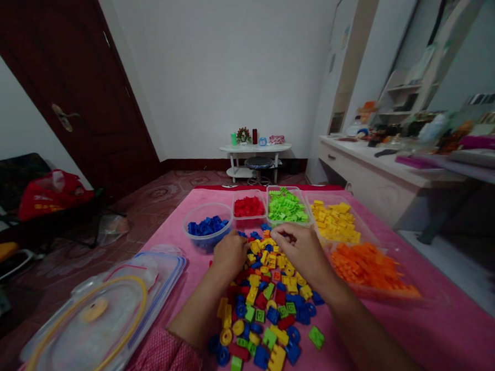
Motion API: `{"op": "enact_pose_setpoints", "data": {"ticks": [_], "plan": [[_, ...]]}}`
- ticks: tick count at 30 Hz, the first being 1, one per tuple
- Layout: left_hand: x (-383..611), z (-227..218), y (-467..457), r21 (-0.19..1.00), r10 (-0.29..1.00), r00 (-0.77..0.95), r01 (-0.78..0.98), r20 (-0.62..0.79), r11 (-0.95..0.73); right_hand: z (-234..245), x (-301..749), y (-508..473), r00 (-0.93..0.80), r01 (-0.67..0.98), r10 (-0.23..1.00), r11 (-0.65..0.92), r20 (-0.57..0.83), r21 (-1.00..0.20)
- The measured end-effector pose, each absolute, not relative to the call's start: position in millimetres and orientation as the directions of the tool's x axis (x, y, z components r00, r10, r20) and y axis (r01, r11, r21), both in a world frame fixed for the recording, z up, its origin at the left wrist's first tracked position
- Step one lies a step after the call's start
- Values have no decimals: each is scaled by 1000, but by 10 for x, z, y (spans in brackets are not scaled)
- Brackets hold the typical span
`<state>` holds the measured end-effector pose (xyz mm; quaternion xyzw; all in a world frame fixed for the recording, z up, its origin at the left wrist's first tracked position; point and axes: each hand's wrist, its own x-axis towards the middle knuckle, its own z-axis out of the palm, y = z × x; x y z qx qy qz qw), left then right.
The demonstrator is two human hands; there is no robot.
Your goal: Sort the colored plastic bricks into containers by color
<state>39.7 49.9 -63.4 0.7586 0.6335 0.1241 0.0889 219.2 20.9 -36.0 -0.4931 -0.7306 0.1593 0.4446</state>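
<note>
A loose pile of mixed toy building bricks (259, 301) in yellow, blue, red, green and orange spreads over the pink-covered table. At the pile's far left edge is my left hand (231, 254), its fingers curled down among the bricks; what they grip, if anything, is hidden. Opposite it, my right hand (301, 250) reaches over the far right side of the pile, fingers bent and closed together near an orange brick (267, 234). Whether a small brick sits between those fingertips cannot be made out.
Beyond the hands stand clear tubs of blue bricks (208, 226), red bricks (249, 206) and green bricks (287, 205). On the right are yellow bricks (335, 221) and orange bricks (370, 270). Stacked lids (109, 320) lie on the left. A dressing table (366, 162) flanks the right side.
</note>
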Motion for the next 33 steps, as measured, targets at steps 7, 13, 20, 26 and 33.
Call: {"op": "enact_pose_setpoints", "data": {"ticks": [7, 13, 20, 26, 33], "plan": [[252, -685, 515, 261, 977, 211, 943, 20, -208, -532, 2107, 240, -234, 631, 870, 476, 434, -613], [253, -648, 471, 226, 991, 136, 966, -17, -129, -551, 2073, 213, -280, 666, 881, 465, 382, -583], [304, -690, 449, 215, 999, 24, 976, 25, -29, -484, 2227, 260, -324, 782, 922, 388, 215, -488], [331, -709, 447, 219, 998, -47, 975, 29, 39, -415, 2398, 238, -374, 890, 924, 334, -78, -311], [332, -756, 451, 234, 997, -34, 972, 65, 18, -453, 2201, 111, -376, 907, 914, 331, -150, -260]]}}
